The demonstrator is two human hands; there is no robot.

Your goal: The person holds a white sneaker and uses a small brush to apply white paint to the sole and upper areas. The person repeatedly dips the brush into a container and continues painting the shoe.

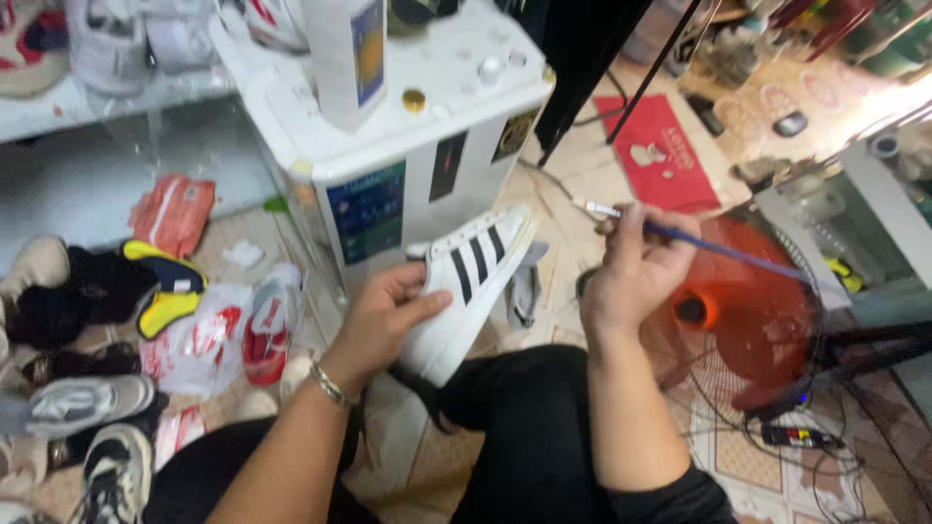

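Left hand [383,315]: fingers clamped on heel end of white sneaker [466,291] with black stripes, held above lap, long axis running up-right, toe toward white appliance [408,146].
Right hand [636,277]: fingers pinching blue-handled brush [699,243]; white tip points left, just right of toe, apart from it.
Right hand nearer toe.
Count: one sneaker held, one brush.
Red fan [752,311] behind right hand.

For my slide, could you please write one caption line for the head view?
Left hand holds a white sneaker with black stripes while right hand holds a thin blue-handled brush beside it.
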